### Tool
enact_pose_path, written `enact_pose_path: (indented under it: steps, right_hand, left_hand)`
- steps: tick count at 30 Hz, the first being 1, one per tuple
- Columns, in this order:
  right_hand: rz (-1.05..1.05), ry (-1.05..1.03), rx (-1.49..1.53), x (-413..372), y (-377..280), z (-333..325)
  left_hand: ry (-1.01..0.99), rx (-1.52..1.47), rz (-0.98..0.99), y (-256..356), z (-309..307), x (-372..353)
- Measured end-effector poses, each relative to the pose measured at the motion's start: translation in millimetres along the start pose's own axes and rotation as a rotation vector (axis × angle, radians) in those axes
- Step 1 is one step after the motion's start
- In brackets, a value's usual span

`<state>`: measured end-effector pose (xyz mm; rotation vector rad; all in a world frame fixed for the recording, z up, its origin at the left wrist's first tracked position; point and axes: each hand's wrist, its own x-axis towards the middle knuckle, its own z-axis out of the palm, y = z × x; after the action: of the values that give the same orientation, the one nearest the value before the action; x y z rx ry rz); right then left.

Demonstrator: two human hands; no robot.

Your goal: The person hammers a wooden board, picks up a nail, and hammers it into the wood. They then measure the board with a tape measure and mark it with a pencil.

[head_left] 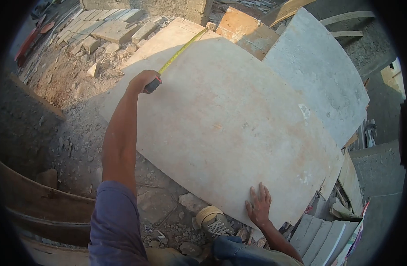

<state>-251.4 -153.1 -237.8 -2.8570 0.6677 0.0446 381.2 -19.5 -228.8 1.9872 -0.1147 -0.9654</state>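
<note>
My left hand (pixel 145 80) is closed round a dark tape measure (pixel 153 84) with red trim, over the upper left part of a large pale board (pixel 221 115). The yellow tape (pixel 182 49) is drawn out from it towards the board's far edge, where its end lies near a small block (pixel 211 26). Flat on the board's near part rests my right hand (pixel 259 206), its fingers spread and nothing in it.
A second grey board (pixel 318 66) and an orange-brown panel (pixel 245 31) lie beyond the large one. Rubble and stacked slabs (pixel 117 31) are at the upper left. Concrete blocks (pixel 323 237) stand lower right; curved planks (pixel 48 199) lower left. A shoe (pixel 216 224) is by the board's near edge.
</note>
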Motion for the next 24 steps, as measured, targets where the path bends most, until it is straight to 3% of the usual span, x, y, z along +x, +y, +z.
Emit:
enact_pose_path:
  steps: [10, 14, 16, 20, 24]
  right_hand:
    - [-0.051, -0.011, -0.012, -1.6, 1.7, 1.4]
    - [-0.072, 0.04, -0.026, -2.9, 0.3, 6.8]
    - [-0.089, 0.041, -0.035, -3.1, 0.4, 8.9]
    - [-0.108, 0.049, -0.065, -4.5, 1.5, 11.0]
    - [-0.094, 0.039, -0.08, -3.6, -0.3, 10.5]
  left_hand:
    - [0.317, 0.362, -0.042, -159.7, -73.3, -63.1]
    - [0.342, 0.329, -0.088, -197.2, -81.7, -85.5]
    - [0.445, 0.561, -0.01, -210.2, -82.4, -86.0]
    - [0.383, 0.49, -0.14, -208.3, -82.6, -106.2]
    - [0.421, 0.458, -0.166, -257.2, -92.7, -88.4]
